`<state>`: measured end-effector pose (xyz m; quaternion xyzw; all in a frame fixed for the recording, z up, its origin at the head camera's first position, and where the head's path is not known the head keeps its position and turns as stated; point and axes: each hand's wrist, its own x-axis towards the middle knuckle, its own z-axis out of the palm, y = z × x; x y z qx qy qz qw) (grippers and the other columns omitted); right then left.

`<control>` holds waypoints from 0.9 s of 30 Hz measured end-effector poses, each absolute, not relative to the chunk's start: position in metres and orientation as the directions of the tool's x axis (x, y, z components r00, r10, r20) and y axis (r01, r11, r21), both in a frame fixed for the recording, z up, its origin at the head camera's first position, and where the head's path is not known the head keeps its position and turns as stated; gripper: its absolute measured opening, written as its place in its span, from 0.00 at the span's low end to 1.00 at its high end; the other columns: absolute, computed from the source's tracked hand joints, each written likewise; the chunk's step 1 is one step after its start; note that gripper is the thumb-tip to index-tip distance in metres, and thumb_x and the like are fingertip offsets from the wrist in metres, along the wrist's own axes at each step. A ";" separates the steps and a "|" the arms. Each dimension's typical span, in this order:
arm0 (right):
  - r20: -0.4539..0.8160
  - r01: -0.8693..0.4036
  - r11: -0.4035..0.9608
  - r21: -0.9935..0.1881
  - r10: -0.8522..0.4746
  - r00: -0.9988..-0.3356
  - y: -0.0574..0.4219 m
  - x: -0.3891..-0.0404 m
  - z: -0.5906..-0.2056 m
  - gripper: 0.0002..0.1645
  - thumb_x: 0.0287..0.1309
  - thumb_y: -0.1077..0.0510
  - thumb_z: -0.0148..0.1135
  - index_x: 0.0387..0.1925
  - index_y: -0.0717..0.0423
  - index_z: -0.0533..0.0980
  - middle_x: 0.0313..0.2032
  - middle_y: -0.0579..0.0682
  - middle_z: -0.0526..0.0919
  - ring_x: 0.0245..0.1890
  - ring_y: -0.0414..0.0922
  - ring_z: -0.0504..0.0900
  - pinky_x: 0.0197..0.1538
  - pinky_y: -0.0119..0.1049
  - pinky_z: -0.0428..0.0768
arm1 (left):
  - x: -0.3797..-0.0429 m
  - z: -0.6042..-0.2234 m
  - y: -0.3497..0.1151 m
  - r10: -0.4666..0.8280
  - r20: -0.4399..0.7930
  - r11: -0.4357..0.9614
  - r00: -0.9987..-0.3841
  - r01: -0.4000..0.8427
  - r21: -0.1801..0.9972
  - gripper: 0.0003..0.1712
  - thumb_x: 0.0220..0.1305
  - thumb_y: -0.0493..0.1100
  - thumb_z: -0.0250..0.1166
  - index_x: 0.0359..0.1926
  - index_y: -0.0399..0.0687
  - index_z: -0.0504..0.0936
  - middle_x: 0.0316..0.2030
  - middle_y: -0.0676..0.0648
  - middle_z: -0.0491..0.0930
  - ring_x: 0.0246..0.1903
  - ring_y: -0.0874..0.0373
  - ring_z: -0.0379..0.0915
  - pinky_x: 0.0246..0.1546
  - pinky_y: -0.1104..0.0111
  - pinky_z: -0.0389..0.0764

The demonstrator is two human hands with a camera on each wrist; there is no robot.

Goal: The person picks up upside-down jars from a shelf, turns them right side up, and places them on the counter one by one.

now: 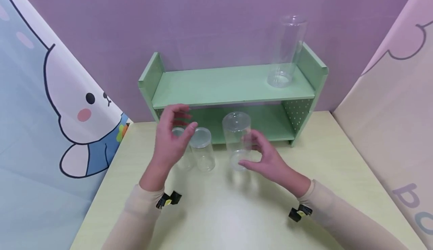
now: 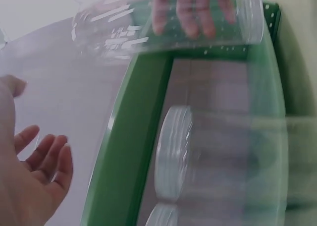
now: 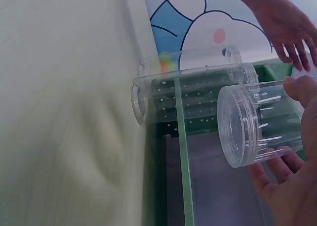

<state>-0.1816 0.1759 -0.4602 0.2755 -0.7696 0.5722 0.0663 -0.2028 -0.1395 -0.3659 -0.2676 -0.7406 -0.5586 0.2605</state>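
My right hand [image 1: 265, 158] grips a clear cylindrical jar [image 1: 233, 137] from its right side, thumb in front and fingers behind. The jar is upright and just above the table, in front of the shelf. In the right wrist view its lower end [image 3: 237, 127] hangs apart from the tabletop. My left hand [image 1: 170, 139] hovers above two smaller clear jars with lids, fingers spread and holding nothing. One small jar [image 1: 203, 156] shows fully; the other small jar [image 1: 184, 161] is partly hidden behind that hand. Their lids [image 2: 173, 151] appear in the left wrist view.
A green two-tier shelf [image 1: 216, 86] stands at the back of the pale table [image 1: 216, 220]. On its upper board, at the right end, stands a tall clear jar [image 1: 285, 54]. Printed cloths hang at both sides, and a purple backdrop [image 1: 216, 20] is behind.
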 end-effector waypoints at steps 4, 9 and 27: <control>0.426 -0.515 0.188 -0.836 -0.370 -0.826 0.171 -0.179 -0.461 0.59 0.52 0.67 0.88 0.81 0.52 0.65 0.65 0.52 0.82 0.62 0.55 0.83 0.69 0.44 0.83 | -0.198 -0.371 -0.123 0.236 0.613 0.259 -0.754 0.657 0.708 0.43 0.71 0.70 0.70 0.72 0.45 0.75 0.64 0.46 0.78 0.59 0.49 0.78 0.58 0.53 0.84; 0.444 -0.542 0.175 -0.822 -0.400 -0.802 0.166 -0.178 -0.462 0.59 0.54 0.65 0.87 0.82 0.51 0.65 0.64 0.52 0.81 0.64 0.55 0.82 0.69 0.47 0.83 | -0.193 -0.376 -0.104 0.364 0.522 0.279 -0.771 0.625 0.729 0.45 0.66 0.56 0.79 0.78 0.51 0.71 0.70 0.50 0.74 0.67 0.54 0.74 0.63 0.49 0.84; 0.499 -0.616 0.169 -0.769 -0.443 -0.744 0.158 -0.175 -0.463 0.57 0.54 0.65 0.88 0.80 0.53 0.66 0.67 0.51 0.79 0.65 0.50 0.80 0.66 0.54 0.84 | -0.190 -0.379 -0.080 0.420 0.493 0.293 -0.762 0.628 0.721 0.47 0.63 0.61 0.78 0.76 0.48 0.73 0.63 0.51 0.79 0.61 0.56 0.77 0.59 0.56 0.84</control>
